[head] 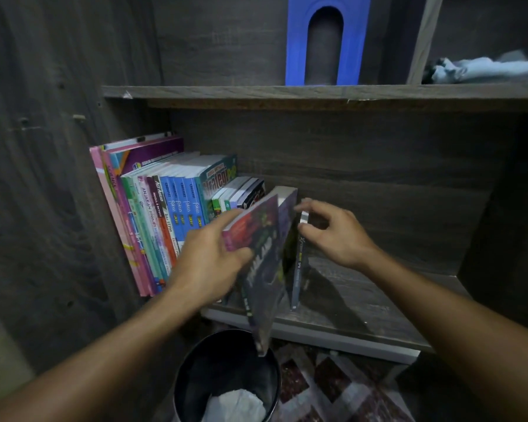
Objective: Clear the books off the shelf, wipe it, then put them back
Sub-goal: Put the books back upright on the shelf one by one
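A row of upright books (pixel 165 214) stands at the left end of the dark wooden shelf (pixel 363 300). My left hand (pixel 209 257) grips a purple-covered book (pixel 262 269) by its top corner; the book is tilted, and its lower end sticks out past the shelf's front edge. My right hand (pixel 333 233) is beside it, fingers pinching the top of a thin grey-spined book (pixel 297 269) that stands upright on the shelf. Another book stands between these two, partly hidden.
A black waste bin (pixel 226 376) with white paper in it sits on the floor below the shelf edge. On the shelf above stand a blue bookend (pixel 326 41) and a light blue cloth (pixel 488 68). A patterned rug (pixel 333 385) covers the floor.
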